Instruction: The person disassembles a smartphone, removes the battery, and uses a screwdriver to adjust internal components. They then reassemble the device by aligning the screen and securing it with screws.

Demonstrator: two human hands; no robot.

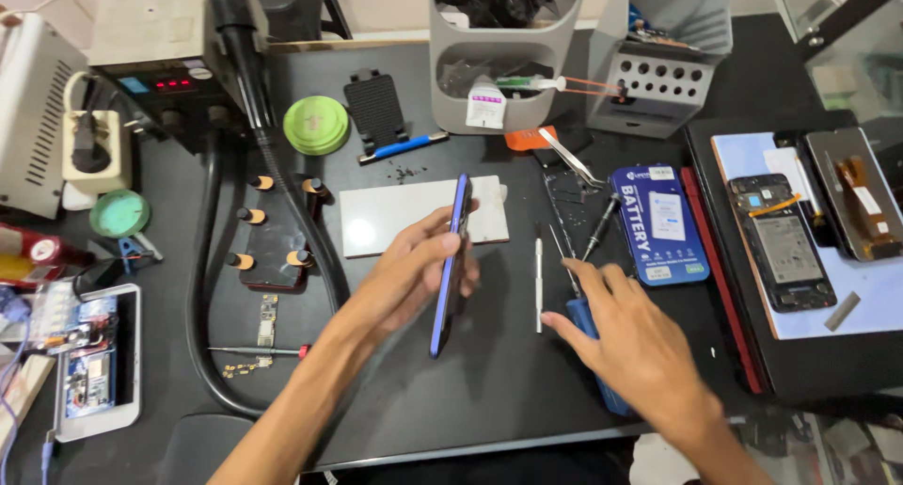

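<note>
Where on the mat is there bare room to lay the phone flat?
Bare mat lies near the front edge, between the black hose and the right hand. The left hand holds the phone on edge there. It is crowded right of the white tile: tweezers, screwdrivers, battery box.

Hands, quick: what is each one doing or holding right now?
Left hand: shut on the blue phone, held on edge.
Right hand: open, fingers on a blue-handled tool.
</note>
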